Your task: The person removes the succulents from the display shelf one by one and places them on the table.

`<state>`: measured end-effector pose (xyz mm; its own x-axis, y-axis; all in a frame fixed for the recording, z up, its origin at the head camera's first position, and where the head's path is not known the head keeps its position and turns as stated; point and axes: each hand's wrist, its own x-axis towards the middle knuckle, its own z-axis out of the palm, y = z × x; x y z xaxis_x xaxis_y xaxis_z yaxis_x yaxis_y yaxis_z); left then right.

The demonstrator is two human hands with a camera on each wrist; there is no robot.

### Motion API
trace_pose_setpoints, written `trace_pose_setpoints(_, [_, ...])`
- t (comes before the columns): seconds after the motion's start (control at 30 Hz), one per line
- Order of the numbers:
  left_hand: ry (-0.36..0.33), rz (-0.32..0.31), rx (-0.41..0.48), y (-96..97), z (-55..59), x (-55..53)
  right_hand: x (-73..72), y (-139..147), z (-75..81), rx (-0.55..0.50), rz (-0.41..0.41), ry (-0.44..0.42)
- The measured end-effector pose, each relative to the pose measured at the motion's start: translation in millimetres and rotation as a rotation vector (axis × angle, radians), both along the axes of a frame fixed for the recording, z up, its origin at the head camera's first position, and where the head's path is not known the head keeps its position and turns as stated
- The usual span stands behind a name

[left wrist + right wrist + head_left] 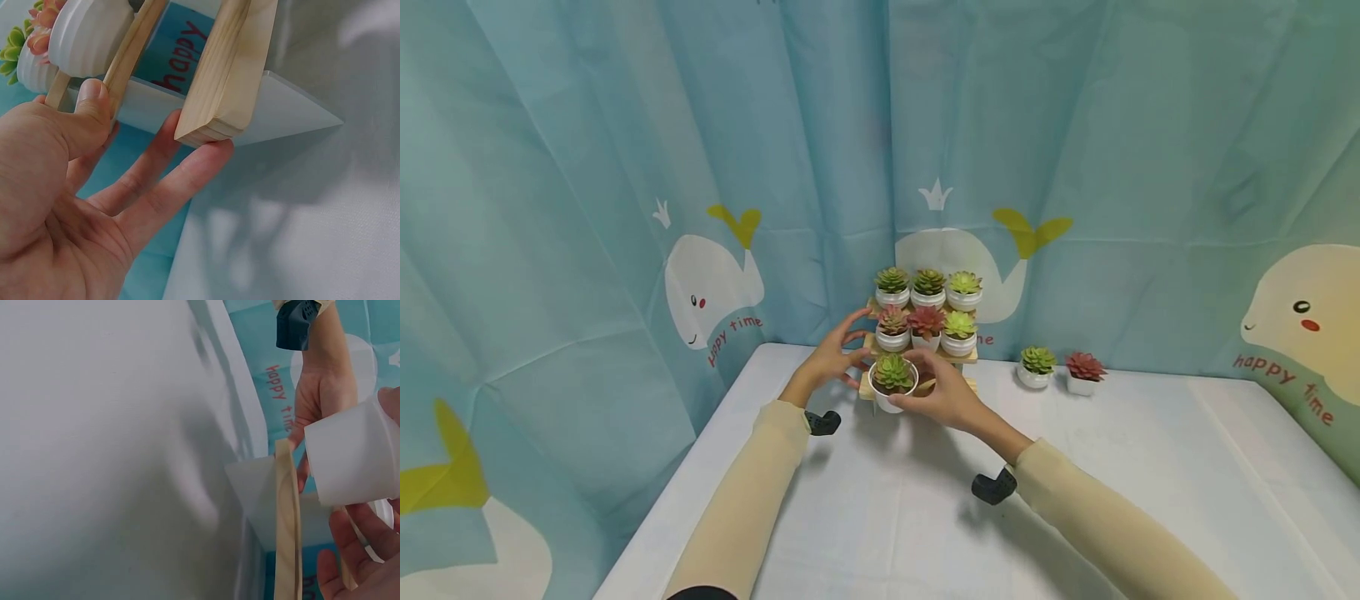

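Gripping a potted green succulent (pixel 892 385), the right hand (pixel 951 398) held it just above the bottom board (pixel 226 72); the left hand (pixel 829 360) clasped the left side of the wooden stand (pixel 967 357). Six potted succulents (pixel 927 322) stood higher up, before a blue curtain (pixel 842 125).

Curtained nook, whale-print curtain (pixel 842 125), white table (pixel 865 517)
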<state>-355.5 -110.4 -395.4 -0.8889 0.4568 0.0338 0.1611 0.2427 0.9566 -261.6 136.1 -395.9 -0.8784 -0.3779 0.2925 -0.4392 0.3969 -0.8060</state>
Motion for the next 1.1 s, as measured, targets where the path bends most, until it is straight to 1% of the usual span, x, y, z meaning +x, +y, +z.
trace_pose_setpoints(0.13, [0.001,0.009,-0.002,0.4,-0.2,-0.4,2.7,6.2,-2.4,-0.009,0.026,-0.019])
trace_pose_setpoints(0.23, [0.006,0.01,-0.004,0.2,-0.7,-1.0,4.5,12.9,-4.7,0.003,0.032,-0.024])
trace_pose_setpoints(0.27, [0.008,0.009,-0.003,0.1,-1.0,-1.3,8.3,14.3,-1.7,0.006,0.034,-0.028])
trace_pose_setpoints(0.47, [0.006,0.002,0.005,-0.2,-2.1,-3.3,15.0,33.1,-3.0,0.016,0.053,-0.066])
trace_pose_setpoints(0.5, [0.002,0.003,0.005,-0.2,-1.9,-3.3,13.2,38.1,-6.7,0.021,0.054,-0.066])
trace_pose_setpoints(0.57, [-0.006,0.002,0.009,-0.3,-1.6,-3.3,15.7,46.2,-6.1,0.022,0.057,-0.065])
trace_pose_setpoints(0.77, [0.015,-0.011,0.016,-2.0,-2.1,-3.5,23.2,72.4,-2.1,0.05,0.032,-0.042])
trace_pose_setpoints(0.93, [0.013,-0.01,0.011,-2.3,-2.5,-3.7,29.8,96.7,1.2,0.076,-0.006,-0.031])
trace_pose_setpoints(1.1, [0.011,-0.005,0.013,-1.9,-1.7,-3.7,33.2,123.1,5.3,0.113,-0.079,-0.026])
